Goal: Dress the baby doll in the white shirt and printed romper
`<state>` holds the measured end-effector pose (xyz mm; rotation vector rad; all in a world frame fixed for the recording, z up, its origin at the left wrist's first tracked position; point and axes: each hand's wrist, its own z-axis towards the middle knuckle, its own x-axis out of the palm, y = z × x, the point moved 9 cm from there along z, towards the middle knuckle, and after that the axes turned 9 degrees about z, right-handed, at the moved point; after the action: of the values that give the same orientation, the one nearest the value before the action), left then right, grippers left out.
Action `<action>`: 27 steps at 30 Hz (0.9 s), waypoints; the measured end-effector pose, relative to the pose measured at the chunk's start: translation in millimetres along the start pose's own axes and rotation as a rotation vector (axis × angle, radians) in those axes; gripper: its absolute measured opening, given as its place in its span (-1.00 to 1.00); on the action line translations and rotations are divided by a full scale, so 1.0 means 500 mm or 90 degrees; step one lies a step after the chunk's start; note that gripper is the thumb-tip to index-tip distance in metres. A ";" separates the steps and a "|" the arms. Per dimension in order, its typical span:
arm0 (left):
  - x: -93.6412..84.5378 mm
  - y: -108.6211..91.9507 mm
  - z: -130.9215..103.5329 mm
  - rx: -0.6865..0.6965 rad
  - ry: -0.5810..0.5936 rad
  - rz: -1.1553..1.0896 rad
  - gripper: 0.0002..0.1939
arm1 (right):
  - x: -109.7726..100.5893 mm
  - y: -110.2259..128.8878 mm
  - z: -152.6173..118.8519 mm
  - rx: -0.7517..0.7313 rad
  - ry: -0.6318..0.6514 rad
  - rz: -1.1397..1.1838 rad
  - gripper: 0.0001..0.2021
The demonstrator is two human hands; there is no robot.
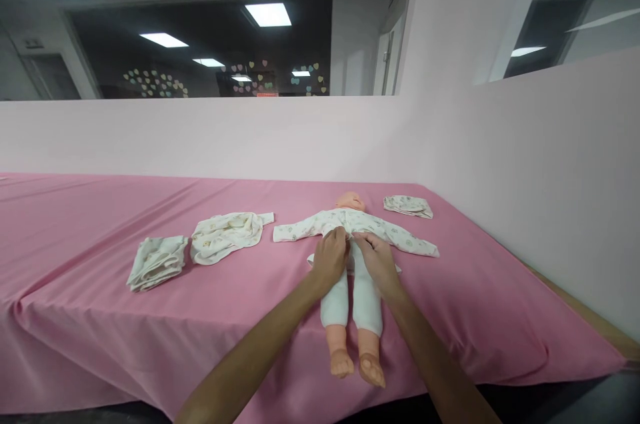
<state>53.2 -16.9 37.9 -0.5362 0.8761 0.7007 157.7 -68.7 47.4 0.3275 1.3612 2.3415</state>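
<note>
A baby doll [351, 201] lies on its back, its head toward the wall and its bare feet at the table's front edge. It wears a white printed long-sleeved top [300, 227] with both sleeves spread out, and its legs are white cloth down to the shins. Over the doll's middle, my left hand [332, 257] is closed, its fingers pinching the front of the top. Close beside it on the right, my right hand [376, 260] also pinches the top's front. The fingertips nearly meet, and the cloth between them is partly hidden.
Pink cloth [240, 291] covers the table. Left of the doll lie a folded white cloth [158, 263] and a crumpled white printed garment [227, 236]. A folded printed cloth [408, 205] is beyond the right sleeve. White walls [200, 137] border the back and right.
</note>
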 end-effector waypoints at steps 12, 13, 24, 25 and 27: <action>-0.018 0.002 -0.004 0.019 -0.046 -0.115 -0.79 | 0.021 0.009 -0.027 -0.032 0.003 -0.051 -0.69; -0.020 0.001 -0.005 0.023 -0.050 -0.124 -0.79 | 0.024 0.012 -0.030 -0.034 0.005 -0.053 -0.68; -0.031 0.029 0.004 -0.047 -0.021 -0.418 -0.92 | 0.035 0.021 -0.035 -0.054 0.034 -0.116 -0.63; -0.032 0.032 0.006 -0.055 -0.024 -0.448 -0.90 | 0.036 0.021 -0.037 -0.057 0.039 -0.121 -0.62; -0.032 0.040 0.007 -0.076 -0.024 -0.509 -0.88 | 0.038 0.023 -0.040 -0.064 0.048 -0.133 -0.60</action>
<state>33.3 -6.5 50.3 -0.9029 0.5140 0.0289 130.1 -80.5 47.2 0.0630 1.2409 2.2573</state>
